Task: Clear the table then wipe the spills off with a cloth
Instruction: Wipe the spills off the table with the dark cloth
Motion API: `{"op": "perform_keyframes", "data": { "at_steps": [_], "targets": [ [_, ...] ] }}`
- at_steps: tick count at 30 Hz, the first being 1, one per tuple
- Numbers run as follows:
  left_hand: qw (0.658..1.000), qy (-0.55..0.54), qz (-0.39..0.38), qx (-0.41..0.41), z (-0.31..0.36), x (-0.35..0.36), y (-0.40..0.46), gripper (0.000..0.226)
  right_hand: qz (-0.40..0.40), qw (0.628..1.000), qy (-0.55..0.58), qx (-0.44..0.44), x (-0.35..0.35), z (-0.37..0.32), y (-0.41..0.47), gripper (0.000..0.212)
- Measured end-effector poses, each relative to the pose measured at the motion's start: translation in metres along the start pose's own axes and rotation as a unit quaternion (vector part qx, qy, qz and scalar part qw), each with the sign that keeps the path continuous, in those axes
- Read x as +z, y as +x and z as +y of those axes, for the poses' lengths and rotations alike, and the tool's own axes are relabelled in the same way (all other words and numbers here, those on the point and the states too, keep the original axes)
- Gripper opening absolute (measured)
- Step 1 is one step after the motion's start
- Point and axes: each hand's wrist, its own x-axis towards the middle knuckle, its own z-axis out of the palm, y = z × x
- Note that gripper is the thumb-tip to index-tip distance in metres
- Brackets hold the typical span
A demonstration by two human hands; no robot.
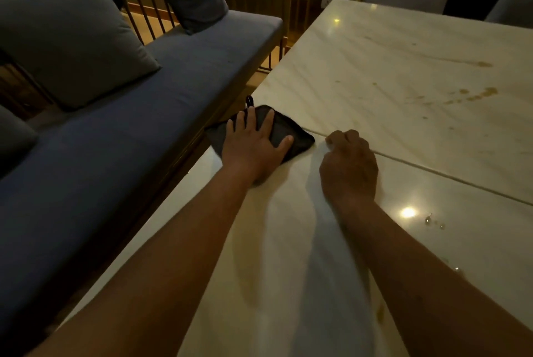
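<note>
Left hand (253,144) fingers spread flat, pressing dark cloth (291,137) onto worktop (375,74) edge for wiping; right hand (349,166) fingers curled empty, bracing; brown spills (476,94) beyond remain.

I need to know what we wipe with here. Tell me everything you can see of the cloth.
The cloth is dark, nearly black, soft-looking and folded flat, with a small loop at its far corner. It lies at the marble table's left edge, partly overhanging. The left hand presses on it, fingers spread.
</note>
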Motion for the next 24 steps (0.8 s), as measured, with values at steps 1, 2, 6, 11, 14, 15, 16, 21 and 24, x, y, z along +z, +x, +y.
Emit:
{"op": "perform_keyframes", "data": {
  "at_steps": [1, 2, 6, 11, 14, 15, 16, 21, 24],
  "targets": [
    [1.0, -0.002, 0.008, 0.005, -0.001, 0.001, -0.014, 0.081, 0.0, 1.0, 0.0, -0.001, 0.0, 0.0, 0.0, 0.028],
    [1.0, -0.007, 0.018, 0.013, -0.003, 0.001, -0.033, 0.081, -0.001, 1.0, -0.002, -0.005, 0.0, 0.0, 0.0, 0.029],
    [0.999, -0.029, 0.025, 0.038, -0.017, 0.005, -0.128, 0.08, -0.014, 0.999, -0.039, -0.019, -0.002, -0.001, -0.006, 0.032],
    [1.0, -0.018, 0.01, -0.019, -0.037, -0.003, -0.104, 0.082, -0.036, 0.999, -0.007, -0.028, -0.014, -0.036, -0.072, 0.037],
    [0.997, -0.034, -0.006, -0.063, -0.04, -0.005, -0.095, 0.078, -0.053, 0.997, 0.035, -0.036, -0.024, -0.067, -0.136, 0.049],
    [0.997, -0.034, -0.006, -0.063, -0.04, -0.003, -0.103, 0.078, -0.057, 0.997, 0.035, -0.046, -0.029, -0.074, -0.154, 0.052],
    [0.998, -0.033, -0.005, -0.058, -0.041, -0.001, -0.116, 0.077, -0.063, 0.996, 0.039, -0.051, -0.031, -0.078, -0.166, 0.052],
    [0.998, -0.045, 0.014, -0.04, -0.058, 0.002, -0.246, 0.076, -0.074, 0.991, 0.108, 0.009, -0.039, -0.082, -0.175, 0.047],
    [0.999, -0.029, 0.0, -0.043, -0.076, 0.003, -0.317, 0.075, -0.069, 0.987, 0.128, 0.063, -0.054, -0.092, -0.201, 0.051]
  ]
}}
